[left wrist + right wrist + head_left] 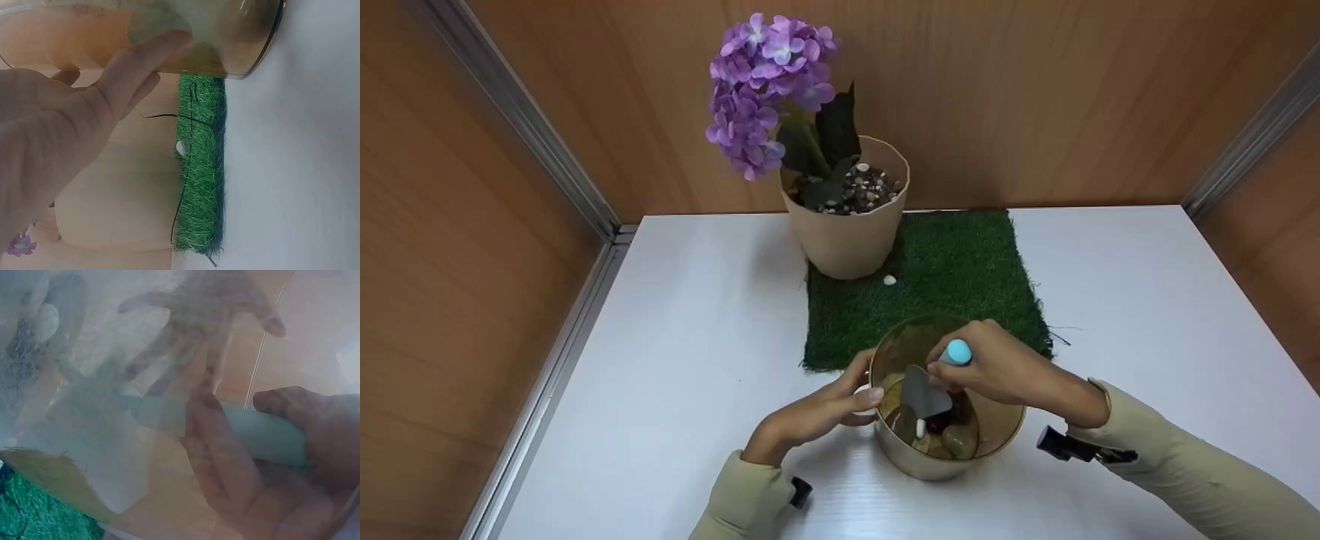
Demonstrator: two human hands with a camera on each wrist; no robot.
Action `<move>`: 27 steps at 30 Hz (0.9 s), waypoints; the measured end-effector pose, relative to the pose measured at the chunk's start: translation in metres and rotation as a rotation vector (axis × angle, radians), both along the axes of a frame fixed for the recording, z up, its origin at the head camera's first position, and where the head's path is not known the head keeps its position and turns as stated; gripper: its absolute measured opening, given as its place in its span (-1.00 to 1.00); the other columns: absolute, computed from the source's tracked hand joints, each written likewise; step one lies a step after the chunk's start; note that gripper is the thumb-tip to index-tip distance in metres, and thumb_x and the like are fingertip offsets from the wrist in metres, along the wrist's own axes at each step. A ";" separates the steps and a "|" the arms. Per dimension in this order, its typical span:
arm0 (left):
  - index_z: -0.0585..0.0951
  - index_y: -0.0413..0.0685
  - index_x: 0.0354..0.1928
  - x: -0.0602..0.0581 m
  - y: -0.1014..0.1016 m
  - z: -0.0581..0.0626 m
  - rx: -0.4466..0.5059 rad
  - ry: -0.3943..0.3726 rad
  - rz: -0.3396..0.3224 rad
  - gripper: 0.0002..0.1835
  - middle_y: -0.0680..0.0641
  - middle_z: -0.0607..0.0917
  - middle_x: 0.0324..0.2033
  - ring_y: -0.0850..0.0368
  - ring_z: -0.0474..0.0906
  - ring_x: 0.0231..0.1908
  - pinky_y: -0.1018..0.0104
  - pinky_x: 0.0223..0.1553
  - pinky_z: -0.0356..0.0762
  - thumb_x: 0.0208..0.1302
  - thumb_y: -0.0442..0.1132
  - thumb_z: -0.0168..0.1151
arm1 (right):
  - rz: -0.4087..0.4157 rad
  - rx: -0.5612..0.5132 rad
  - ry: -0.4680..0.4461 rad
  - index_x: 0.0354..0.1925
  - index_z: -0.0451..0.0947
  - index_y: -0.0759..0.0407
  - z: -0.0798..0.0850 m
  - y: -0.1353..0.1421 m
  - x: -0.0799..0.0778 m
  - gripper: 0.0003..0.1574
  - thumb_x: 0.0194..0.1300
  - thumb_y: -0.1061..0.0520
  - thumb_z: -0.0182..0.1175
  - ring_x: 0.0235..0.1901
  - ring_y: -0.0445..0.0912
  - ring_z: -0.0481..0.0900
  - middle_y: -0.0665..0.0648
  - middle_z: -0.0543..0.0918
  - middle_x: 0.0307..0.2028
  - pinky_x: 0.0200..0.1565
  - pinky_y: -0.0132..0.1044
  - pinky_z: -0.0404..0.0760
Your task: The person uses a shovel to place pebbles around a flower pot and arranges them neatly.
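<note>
A see-through amber glass container (911, 459) stands on the white table, with a few stones (960, 441) and a small white pebble (920, 428) at its bottom. My left hand (817, 409) rests against its left side, thumb near the rim and fairly straight fingers spread along the wall. My right hand (997, 367) reaches over the rim and grips a small trowel by its turquoise handle (270, 436). The grey trowel blade (924, 394) points down inside the container, above the stones. Through the cloudy glass, the right wrist view shows the left hand (197, 332) outside.
Behind the container lies a green artificial grass mat (960, 262). A beige pot (844, 240) with purple flowers (772, 82) and pebbly soil stands on its back left part. One white pebble (889, 280) lies on the mat. Wood-panelled walls (1035, 97) enclose the table.
</note>
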State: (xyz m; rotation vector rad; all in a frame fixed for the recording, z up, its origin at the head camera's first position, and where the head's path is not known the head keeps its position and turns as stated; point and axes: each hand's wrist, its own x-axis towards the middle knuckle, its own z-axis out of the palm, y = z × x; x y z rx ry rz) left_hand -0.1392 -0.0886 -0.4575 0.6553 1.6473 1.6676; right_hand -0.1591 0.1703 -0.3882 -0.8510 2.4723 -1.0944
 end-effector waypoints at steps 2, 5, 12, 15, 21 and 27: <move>-0.13 0.36 0.42 0.000 0.000 0.001 -0.001 0.000 -0.001 -0.34 -0.08 -0.05 0.39 -0.04 0.08 0.33 0.08 0.13 0.37 0.40 0.12 -0.10 | 0.012 -0.008 -0.020 -0.26 0.69 0.14 0.000 0.001 -0.001 -0.79 0.30 0.07 0.16 -0.47 -0.14 0.65 0.00 0.69 -0.42 -0.44 -0.35 0.62; -0.12 0.37 0.41 0.001 0.000 0.002 -0.006 0.002 0.001 -0.33 -0.07 -0.02 0.38 -0.05 0.09 0.32 0.09 0.13 0.38 0.39 0.13 -0.09 | 0.037 -0.024 -0.053 -0.25 0.68 0.21 0.001 0.001 -0.001 -0.76 0.30 0.09 0.16 -0.46 -0.11 0.66 0.10 0.70 -0.37 -0.43 -0.36 0.63; -0.12 0.32 0.42 0.000 0.000 0.001 -0.007 0.019 0.000 -0.35 -0.09 0.02 0.37 -0.08 0.10 0.32 0.08 0.11 0.40 0.41 0.08 -0.11 | 0.074 -0.053 -0.138 -0.26 0.68 0.17 0.001 -0.003 0.002 -0.81 0.28 0.11 0.19 -0.50 -0.13 0.67 0.13 0.70 -0.37 -0.45 -0.32 0.65; -0.12 0.30 0.42 0.000 0.000 0.000 -0.007 0.025 0.003 -0.33 -0.10 0.01 0.38 -0.06 0.11 0.31 0.07 0.11 0.40 0.40 0.09 -0.10 | 0.088 -0.041 -0.157 -0.28 0.69 0.16 0.000 -0.006 0.005 -0.79 0.26 0.06 0.21 -0.51 -0.14 0.66 0.11 0.69 -0.40 -0.47 -0.27 0.65; -0.10 0.34 0.41 0.000 0.000 0.002 -0.002 0.015 0.001 -0.37 -0.05 0.00 0.38 0.00 0.08 0.33 0.12 0.12 0.39 0.42 0.07 -0.12 | 0.101 -0.039 -0.185 -0.28 0.68 0.22 -0.002 -0.008 0.005 -0.76 0.26 0.07 0.21 -0.53 -0.13 0.66 0.14 0.69 -0.40 -0.50 -0.26 0.65; -0.09 0.34 0.41 0.000 0.000 0.001 0.008 0.017 -0.002 -0.38 -0.06 0.02 0.37 -0.04 0.08 0.33 0.12 0.13 0.38 0.42 0.07 -0.11 | 0.111 -0.042 -0.225 -0.28 0.68 0.17 -0.002 -0.006 0.005 -0.82 0.27 0.11 0.19 -0.51 -0.11 0.67 0.14 0.69 -0.38 -0.47 -0.26 0.65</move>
